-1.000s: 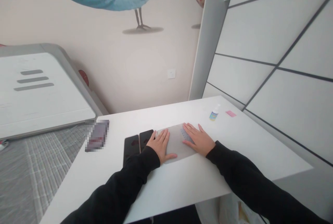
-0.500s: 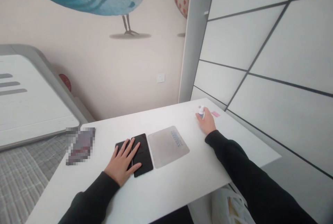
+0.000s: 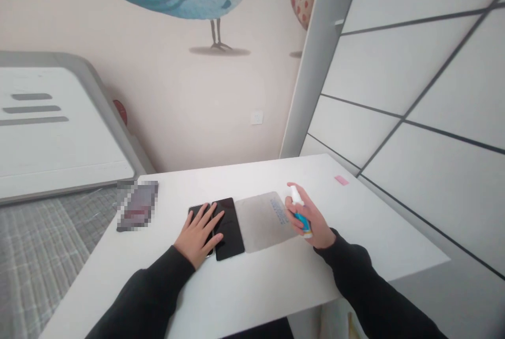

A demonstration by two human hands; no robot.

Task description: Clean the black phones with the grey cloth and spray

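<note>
My right hand [image 3: 315,219] is wrapped round a small spray bottle [image 3: 303,222] with a white top and a blue and white body, with one finger over the nozzle. It is above the right edge of a thin grey sheet [image 3: 260,226] with blue print, perhaps a cloth. Fingers spread, my left hand [image 3: 200,234] lies flat across two dark glossy panels side by side. The right panel [image 3: 231,236] shows more fully; the left panel [image 3: 196,209] is mostly covered by the hand. Whether the two panels are joined, I cannot tell.
The white table [image 3: 252,297] carries a pink slip [image 3: 341,180] at the back right and a blurred-out item [image 3: 138,206] at the left. A white panelled cabinet [image 3: 445,181] borders the right side. A bed with a white and grey headboard [image 3: 59,144] stands at the left.
My right hand has lifted the spray bottle from the back right of the table and brought it nearer, over the sheet's edge. My left hand stays on the dark panels. The view has shifted slightly.
</note>
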